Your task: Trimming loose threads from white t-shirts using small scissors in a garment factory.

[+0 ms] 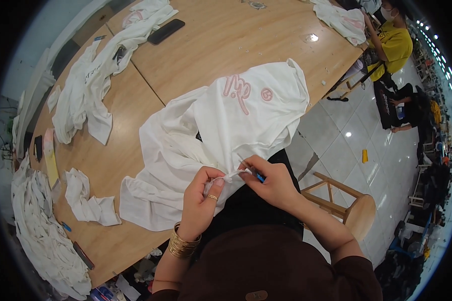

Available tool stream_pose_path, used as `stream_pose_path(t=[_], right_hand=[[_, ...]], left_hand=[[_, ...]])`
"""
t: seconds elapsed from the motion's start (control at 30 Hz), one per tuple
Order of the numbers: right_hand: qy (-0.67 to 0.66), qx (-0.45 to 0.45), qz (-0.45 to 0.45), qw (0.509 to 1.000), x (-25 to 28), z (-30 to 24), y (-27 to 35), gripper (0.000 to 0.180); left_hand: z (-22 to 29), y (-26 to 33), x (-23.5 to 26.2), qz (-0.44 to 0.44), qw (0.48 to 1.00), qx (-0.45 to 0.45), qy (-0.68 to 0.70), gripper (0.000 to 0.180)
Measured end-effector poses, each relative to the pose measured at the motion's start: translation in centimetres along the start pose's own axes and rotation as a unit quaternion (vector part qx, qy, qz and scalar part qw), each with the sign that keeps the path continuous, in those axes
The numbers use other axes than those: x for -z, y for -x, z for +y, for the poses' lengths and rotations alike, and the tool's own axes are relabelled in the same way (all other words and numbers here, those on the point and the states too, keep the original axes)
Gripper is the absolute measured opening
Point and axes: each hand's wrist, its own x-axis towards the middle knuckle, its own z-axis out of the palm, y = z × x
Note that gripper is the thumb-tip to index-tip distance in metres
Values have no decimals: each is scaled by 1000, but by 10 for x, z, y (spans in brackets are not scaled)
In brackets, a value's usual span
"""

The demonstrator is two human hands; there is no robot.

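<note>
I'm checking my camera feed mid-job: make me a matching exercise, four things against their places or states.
1. Left hand
2. Right hand
3. Gold-coloured bangles
4. Round wooden stool

A. On the tiled floor
B. Holding a blue-handled tool
C. Around a wrist
D. Wearing a ring, pinching the white garment

Pairs: 1-D, 2-B, 3-C, 4-A

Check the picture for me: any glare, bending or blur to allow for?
In the head view, bright glare spots mark the table and floor; in the head view, the table's left edge bows near the dark rim; also in the head view, the shirt looks fairly sharp, but the blue tool, partly covered by the right hand, is too small to identify.
</note>
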Motion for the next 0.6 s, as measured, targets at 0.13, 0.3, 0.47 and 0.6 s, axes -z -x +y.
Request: stream_pose_path(t=[0.13, 0.3, 0.47, 0.6], right_hand=[[2, 27, 57, 998, 12, -17, -4, 16], [92, 82, 45, 991, 25, -19, -4, 21], [122, 15, 49, 991, 11, 3, -9, 20], [96, -58, -33, 993, 18, -11, -4, 20]], left_hand=[[-2, 2, -1, 61, 997, -36, -21, 9], [1, 6, 5, 58, 984, -82, -149, 8], [3, 3, 2, 65, 992, -48, -102, 9], [-1, 3, 8, 82, 988, -74, -109, 8]])
